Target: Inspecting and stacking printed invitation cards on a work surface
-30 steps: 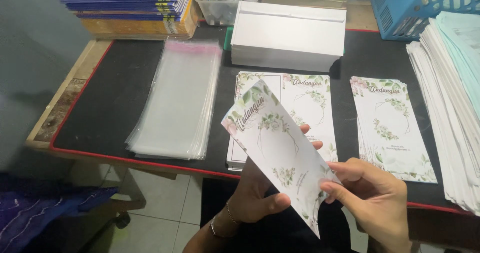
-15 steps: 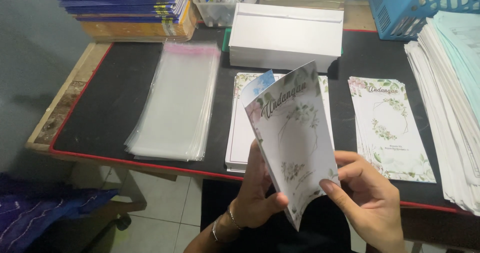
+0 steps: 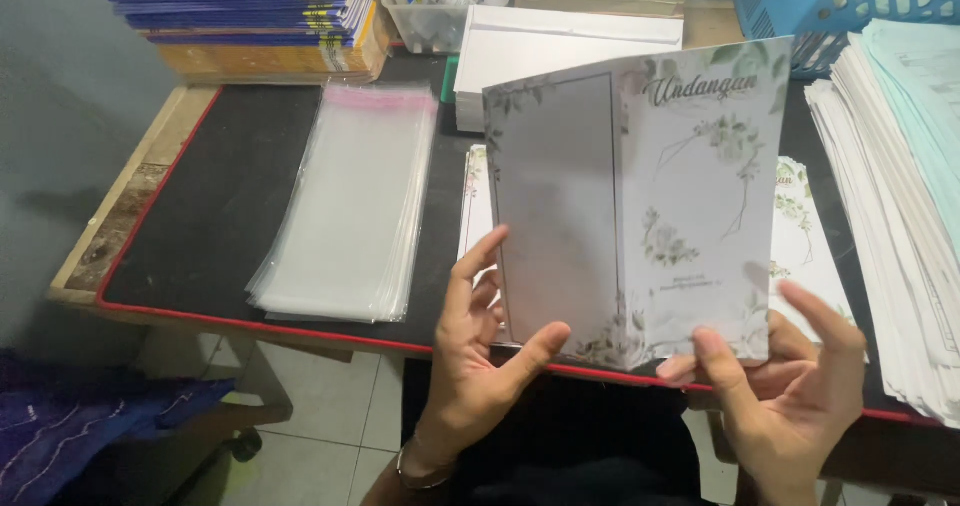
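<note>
Clear plastic sleeves (image 3: 345, 206) are lying at the left of the bench (image 3: 215, 201). The left hand (image 3: 480, 351) and right hand (image 3: 790, 386), fingers gripping its lower edge, are now holding the floral card (image 3: 640, 201) unfolded and upright above the bench; earlier it was folded.

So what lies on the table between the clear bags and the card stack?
Nothing: the head view shows only bare black table between clear bags and card stack.
</note>
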